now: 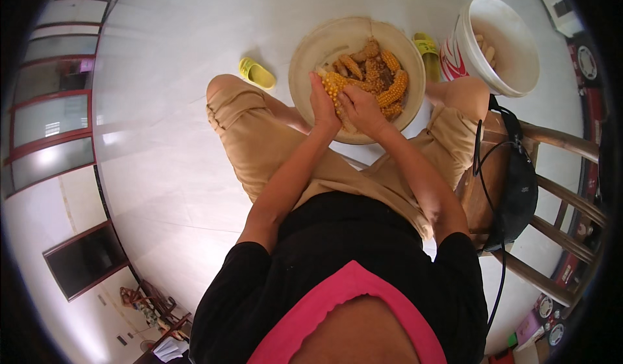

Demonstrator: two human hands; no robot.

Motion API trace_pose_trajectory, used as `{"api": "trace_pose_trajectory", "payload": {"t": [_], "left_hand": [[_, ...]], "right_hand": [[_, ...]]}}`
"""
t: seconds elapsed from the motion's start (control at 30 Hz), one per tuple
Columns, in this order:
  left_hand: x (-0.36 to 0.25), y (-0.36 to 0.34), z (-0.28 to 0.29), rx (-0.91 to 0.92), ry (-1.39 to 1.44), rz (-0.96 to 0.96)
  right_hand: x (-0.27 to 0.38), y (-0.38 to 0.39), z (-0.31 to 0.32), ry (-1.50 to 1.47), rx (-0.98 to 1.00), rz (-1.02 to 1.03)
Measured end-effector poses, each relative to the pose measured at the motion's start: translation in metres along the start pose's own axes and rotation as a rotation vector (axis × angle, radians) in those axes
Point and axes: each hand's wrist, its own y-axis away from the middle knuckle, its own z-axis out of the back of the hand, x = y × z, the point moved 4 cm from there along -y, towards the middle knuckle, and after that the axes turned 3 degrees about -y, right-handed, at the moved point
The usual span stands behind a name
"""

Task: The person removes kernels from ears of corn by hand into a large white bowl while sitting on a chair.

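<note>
Both hands are over a wide pale basin (305, 52) that stands between my knees. My left hand (323, 106) is closed around the left side of a yellow ear of corn (332, 89). Against the ear's right side presses my right hand (363, 109), its fingers bent onto the kernels. Several more ears of corn (392, 91) lie in the basin, some yellow and plump, others brownish. Loose kernels and what lies under my palms are mostly hidden.
A white bucket (457, 49) holding pale cobs (485, 49) stands at the far right. One yellow-green slipper (258, 74) lies left of the basin, another (426, 47) right of it. A wooden chair (483, 150) with a black bag (519, 198) and cable is at my right.
</note>
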Motion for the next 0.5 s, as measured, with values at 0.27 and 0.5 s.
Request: {"api": "trace_pose_trajectory", "payload": {"t": [0.27,0.5], "left_hand": [[-0.001,0.002,-0.013,0.064,0.06,0.064],[0.005,0.0,-0.012,0.049,0.0,0.107]], "right_hand": [[-0.01,-0.001,0.006,-0.143,-0.033,-0.146],[-0.035,-0.006,-0.002,-0.171,0.09,-0.287]]}}
